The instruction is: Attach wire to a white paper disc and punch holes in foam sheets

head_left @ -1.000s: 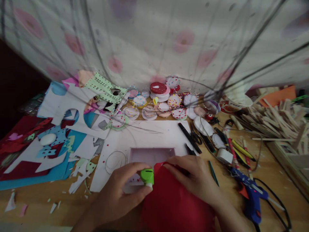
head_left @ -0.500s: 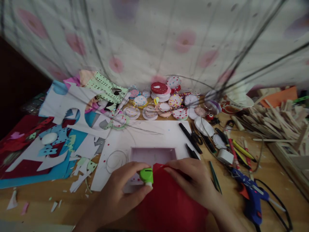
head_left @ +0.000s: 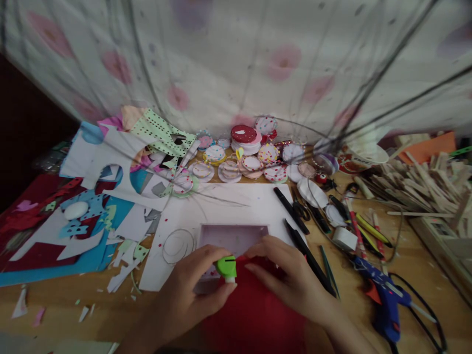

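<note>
Between the thumb and fingers of my left hand (head_left: 184,280) is a small lime-green craft punch (head_left: 226,267) with a dark slot on top and a white part beneath. A red sheet (head_left: 258,314) lies below both hands, its upper edge close to the punch. My right hand (head_left: 287,275) is over the sheet's upper right side. Its thumb and forefinger are apart, with red showing between them. Behind the hands sits a shallow pale lilac box (head_left: 236,236), its near part covered by my hands and the sheet.
The box stands on a white board (head_left: 228,201). Colourful paper discs (head_left: 250,164) line the back. Paper scraps (head_left: 121,182) spread leftward. To the right are black pens (head_left: 291,210), tweezers (head_left: 329,268), a blue glue gun (head_left: 385,300) with its cord, and wooden sticks (head_left: 438,182).
My right thumb and forefinger have parted from their pinch at the red sheet's edge. The sheet has shifted slightly left and down. The punch has moved slightly right in my left hand.
</note>
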The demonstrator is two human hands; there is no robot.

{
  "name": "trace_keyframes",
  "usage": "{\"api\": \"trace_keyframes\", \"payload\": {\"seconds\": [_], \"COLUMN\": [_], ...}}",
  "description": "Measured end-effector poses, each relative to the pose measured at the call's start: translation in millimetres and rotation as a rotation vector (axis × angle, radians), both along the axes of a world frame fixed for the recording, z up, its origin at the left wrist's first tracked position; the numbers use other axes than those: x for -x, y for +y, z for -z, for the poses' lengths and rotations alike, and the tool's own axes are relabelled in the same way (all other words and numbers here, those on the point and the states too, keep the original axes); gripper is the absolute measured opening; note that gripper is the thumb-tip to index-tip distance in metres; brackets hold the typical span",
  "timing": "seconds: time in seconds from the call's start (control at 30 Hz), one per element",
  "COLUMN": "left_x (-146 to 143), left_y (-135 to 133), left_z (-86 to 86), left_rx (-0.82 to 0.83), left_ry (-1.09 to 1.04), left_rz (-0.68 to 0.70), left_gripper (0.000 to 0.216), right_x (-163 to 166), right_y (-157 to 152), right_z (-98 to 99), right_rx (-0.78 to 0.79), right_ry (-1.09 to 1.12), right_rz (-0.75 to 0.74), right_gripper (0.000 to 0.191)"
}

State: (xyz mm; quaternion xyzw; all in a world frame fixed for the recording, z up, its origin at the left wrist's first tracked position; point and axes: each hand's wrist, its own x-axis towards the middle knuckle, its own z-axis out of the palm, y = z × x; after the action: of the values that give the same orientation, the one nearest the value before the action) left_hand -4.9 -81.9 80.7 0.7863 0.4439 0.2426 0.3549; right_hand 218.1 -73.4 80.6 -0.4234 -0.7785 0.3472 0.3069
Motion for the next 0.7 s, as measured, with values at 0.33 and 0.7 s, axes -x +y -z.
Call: {"api": "trace_keyframes", "payload": {"seconds": [0.33,0.7], "left_x": [-0.9,-0.8], "left_y": [6.9,6.2], "left_z": [-14.7,-15.3], "left_rx": [-0.016,0.011], "left_ry": [0.119,0.034], "left_rz": [0.133,0.076], "left_gripper": [0.033,0.039], "right_x": [5.6,5.4], "right_y": [-5.0,-10.4], "right_z": [-4.2,-9.3], "right_rx": [-0.011,-0.079], "right_ry": [0.013,-0.025], "right_rz": [0.040,0.046], "right_gripper": [0.014,0.018]}}
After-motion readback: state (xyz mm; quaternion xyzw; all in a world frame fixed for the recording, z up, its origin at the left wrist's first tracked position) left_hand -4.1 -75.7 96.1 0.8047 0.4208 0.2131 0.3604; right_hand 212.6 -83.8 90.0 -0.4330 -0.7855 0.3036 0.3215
